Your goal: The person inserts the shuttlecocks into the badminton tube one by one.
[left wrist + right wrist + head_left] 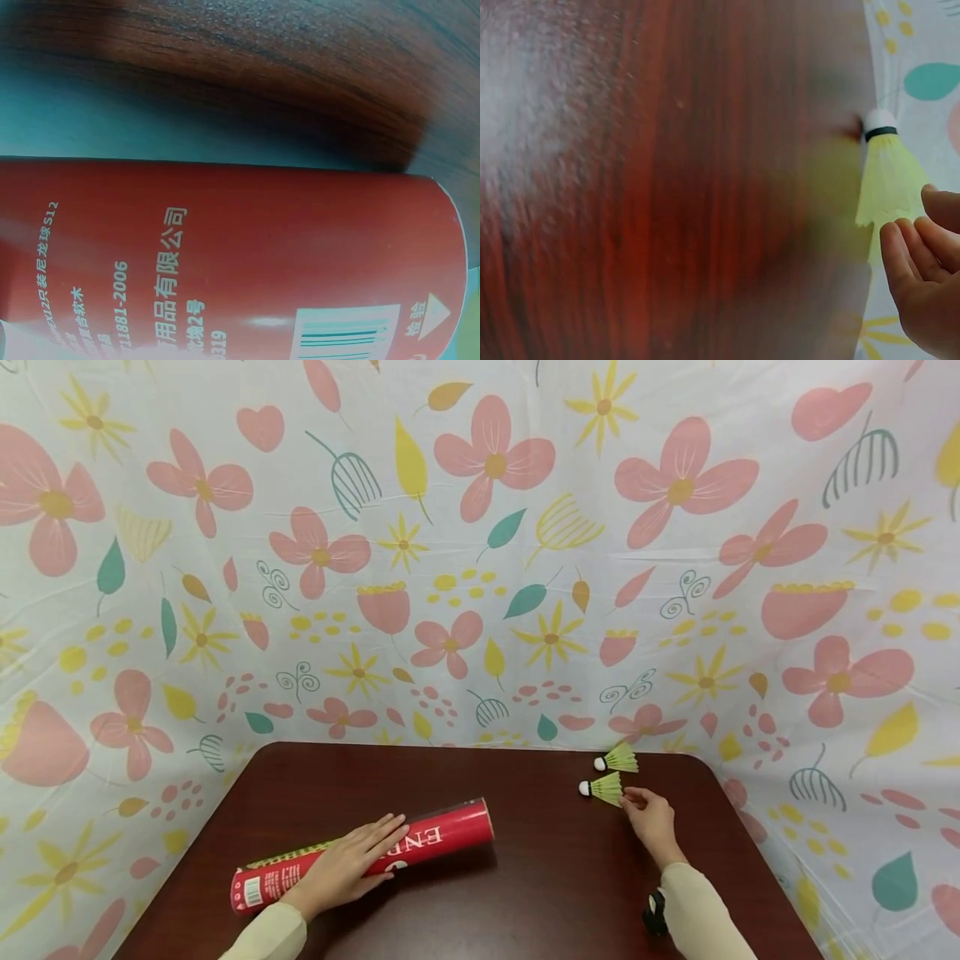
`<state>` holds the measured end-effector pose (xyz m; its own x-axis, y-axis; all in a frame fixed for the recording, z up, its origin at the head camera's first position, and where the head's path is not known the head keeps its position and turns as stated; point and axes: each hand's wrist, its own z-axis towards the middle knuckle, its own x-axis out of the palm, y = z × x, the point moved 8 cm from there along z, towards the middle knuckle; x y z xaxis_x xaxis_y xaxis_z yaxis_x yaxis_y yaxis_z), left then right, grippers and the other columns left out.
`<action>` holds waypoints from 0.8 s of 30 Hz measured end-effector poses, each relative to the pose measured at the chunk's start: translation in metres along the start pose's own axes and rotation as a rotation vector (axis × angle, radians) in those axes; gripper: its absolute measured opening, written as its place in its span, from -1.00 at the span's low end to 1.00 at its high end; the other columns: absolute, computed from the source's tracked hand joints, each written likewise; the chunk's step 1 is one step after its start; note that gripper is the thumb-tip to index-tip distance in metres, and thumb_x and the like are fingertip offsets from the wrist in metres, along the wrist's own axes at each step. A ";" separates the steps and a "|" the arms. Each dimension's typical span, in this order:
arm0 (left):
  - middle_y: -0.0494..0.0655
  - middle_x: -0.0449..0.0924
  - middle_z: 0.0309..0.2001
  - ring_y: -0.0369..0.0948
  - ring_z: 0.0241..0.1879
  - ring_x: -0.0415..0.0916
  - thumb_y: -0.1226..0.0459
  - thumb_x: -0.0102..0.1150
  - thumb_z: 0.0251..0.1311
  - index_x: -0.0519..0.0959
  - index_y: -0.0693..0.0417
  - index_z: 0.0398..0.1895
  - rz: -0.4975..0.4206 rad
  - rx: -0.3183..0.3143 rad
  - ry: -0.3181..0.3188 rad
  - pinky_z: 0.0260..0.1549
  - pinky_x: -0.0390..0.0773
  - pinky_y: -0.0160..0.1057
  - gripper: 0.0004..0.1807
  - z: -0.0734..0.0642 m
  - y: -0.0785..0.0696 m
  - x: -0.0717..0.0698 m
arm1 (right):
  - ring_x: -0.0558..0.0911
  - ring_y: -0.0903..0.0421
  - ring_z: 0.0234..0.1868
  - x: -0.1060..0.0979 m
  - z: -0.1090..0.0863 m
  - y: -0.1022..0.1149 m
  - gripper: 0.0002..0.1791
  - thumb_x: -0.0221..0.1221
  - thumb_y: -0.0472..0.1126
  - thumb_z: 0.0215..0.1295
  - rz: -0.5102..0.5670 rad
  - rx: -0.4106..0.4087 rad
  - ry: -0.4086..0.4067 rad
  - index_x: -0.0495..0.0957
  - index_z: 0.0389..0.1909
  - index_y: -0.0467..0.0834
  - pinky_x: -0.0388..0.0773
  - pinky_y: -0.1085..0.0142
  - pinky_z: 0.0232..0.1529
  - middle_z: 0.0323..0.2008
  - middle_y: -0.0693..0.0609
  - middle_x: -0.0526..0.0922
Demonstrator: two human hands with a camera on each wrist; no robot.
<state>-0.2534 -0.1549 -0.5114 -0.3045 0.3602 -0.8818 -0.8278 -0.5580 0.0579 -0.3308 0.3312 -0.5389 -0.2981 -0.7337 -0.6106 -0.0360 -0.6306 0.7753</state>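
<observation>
My left hand point(341, 864) lies over the middle of a red shuttlecock tube point(457, 828), fingers extended across its top and thumb along the near side. The tube lies slanted on the dark table, and its printed red side point(240, 247) fills much of the left wrist view. At the back right, my right hand point(651, 822) pinches the skirt edge of a yellow shuttlecock point(603, 788) between thumb and fingertips. That shuttlecock's white cork points left. A second yellow shuttlecock point(618, 762) lies just behind it. The right wrist view shows the fingertips point(891, 234) at a skirt rim.
The brown wooden table point(540, 877) ends at a back edge close behind the shuttlecocks. A flower-printed cloth point(480, 568) hangs behind and along both sides. A dark band with a small device point(655, 912) is on the right wrist.
</observation>
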 end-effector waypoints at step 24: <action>0.09 0.31 0.36 0.02 0.28 0.35 0.10 0.51 -0.12 0.24 0.09 0.43 0.004 0.024 -0.012 0.13 0.45 -0.06 -0.01 0.001 0.000 0.000 | 0.61 0.02 -0.38 0.012 -0.011 0.017 -0.81 0.22 -0.29 0.28 -0.046 -0.062 -0.002 0.66 -0.17 -0.31 0.48 0.29 -0.44 -0.28 -0.20 0.70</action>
<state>-0.2543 -0.1540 -0.5107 -0.3134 0.3668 -0.8759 -0.8378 -0.5411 0.0732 -0.3240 0.3093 -0.5350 -0.2993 -0.7034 -0.6447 0.0096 -0.6779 0.7351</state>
